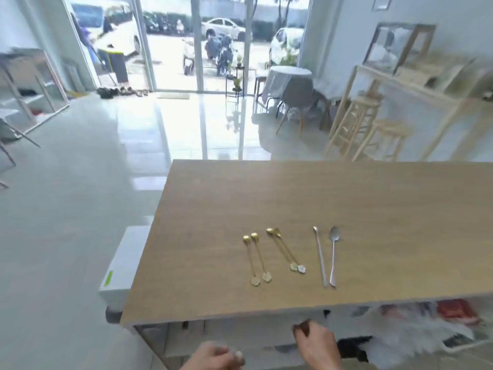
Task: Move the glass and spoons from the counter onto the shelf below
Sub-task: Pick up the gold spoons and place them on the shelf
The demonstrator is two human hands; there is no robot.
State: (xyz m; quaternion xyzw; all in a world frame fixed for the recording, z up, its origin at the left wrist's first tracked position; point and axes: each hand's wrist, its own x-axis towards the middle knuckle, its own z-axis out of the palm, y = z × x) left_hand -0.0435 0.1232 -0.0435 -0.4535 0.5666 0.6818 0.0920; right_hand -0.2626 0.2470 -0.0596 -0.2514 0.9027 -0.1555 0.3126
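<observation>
Six spoons (290, 256) — wooden counter (373, 209) | shelf (240, 343) blurred, perhaps cluttered

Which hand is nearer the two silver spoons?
Right. The right hand is just below the counter edge, almost under the silver spoons; the left hand sits lower and farther left.

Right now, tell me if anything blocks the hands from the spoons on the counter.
Nothing lies on the counter around the spoons. But both hands, left and right, are below the counter's front edge, so that edge stands between them and the spoons; they must come up over it.
</observation>
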